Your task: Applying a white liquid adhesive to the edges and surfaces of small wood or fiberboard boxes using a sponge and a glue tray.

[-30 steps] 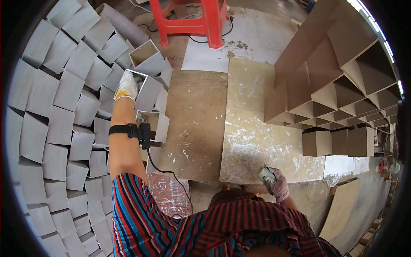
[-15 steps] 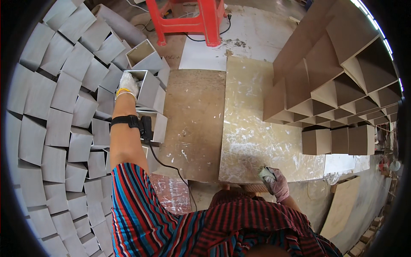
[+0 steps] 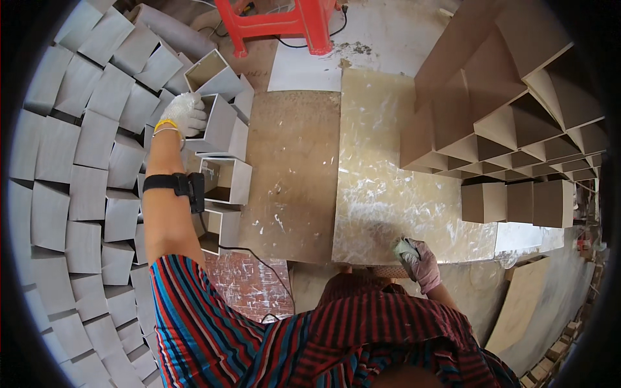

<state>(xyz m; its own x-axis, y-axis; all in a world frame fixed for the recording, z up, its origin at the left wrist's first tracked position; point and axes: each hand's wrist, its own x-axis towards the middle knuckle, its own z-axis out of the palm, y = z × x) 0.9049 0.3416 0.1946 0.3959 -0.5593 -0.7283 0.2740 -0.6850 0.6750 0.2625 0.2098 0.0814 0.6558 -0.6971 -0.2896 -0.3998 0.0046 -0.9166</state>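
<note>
My left hand [image 3: 184, 115], in a white knitted glove, reaches far out to the left side. Its fingers are curled over the edge of a grey-painted open box [image 3: 222, 126], which stands at the end of a stack of similar boxes. Another open grey box [image 3: 222, 81] sits just beyond it, and one more [image 3: 240, 181] lies nearer, its opening facing left. My right hand [image 3: 427, 266], in a stained pinkish glove, is low near the front edge of the worn board [image 3: 388, 213]. It is closed round a crumpled pale-green pad [image 3: 405, 251].
Stacked grey boxes [image 3: 87, 187] fill the left. At right rises a tall stack of unpainted brown boxes [image 3: 446, 123], with several brown boxes [image 3: 485, 202] beside its base. A red plastic stool [image 3: 272, 26] stands at the back. A black cable [image 3: 259, 258] hangs from my left forearm.
My left hand has shifted a little left, and its fingers now show more plainly at the box's edge. The whole view has moved slightly. My right hand keeps its hold on the pad.
</note>
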